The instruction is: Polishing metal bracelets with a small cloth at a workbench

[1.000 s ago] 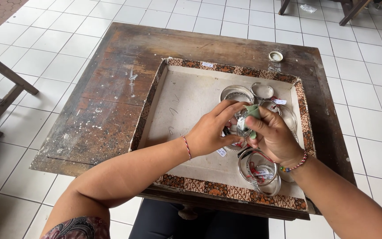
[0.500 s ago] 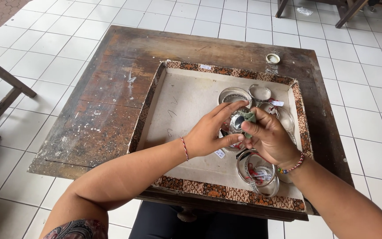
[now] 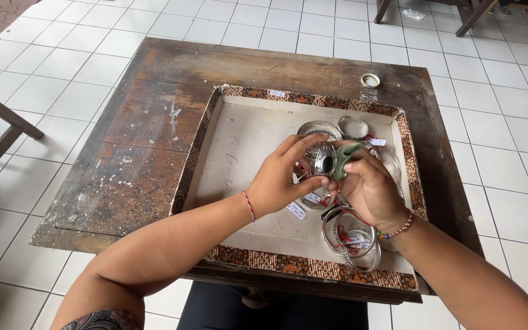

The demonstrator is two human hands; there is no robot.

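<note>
Both arms were bare — the left hand [image 3: 282, 180] wore a thin red-and-white thread bracelet [image 3: 249, 205], the right hand [image 3: 371, 189] a multicoloured beaded bracelet [image 3: 398, 230] — with a dark tattoo [image 3: 102, 320] on the left upper arm.

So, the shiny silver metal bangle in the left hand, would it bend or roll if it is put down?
The shiny silver metal bangle looks rigid, so it would probably keep its shape. Being round, it may roll if set on edge. The polished surface could be slippery; the left hand and the right hand both pinch it.
</note>
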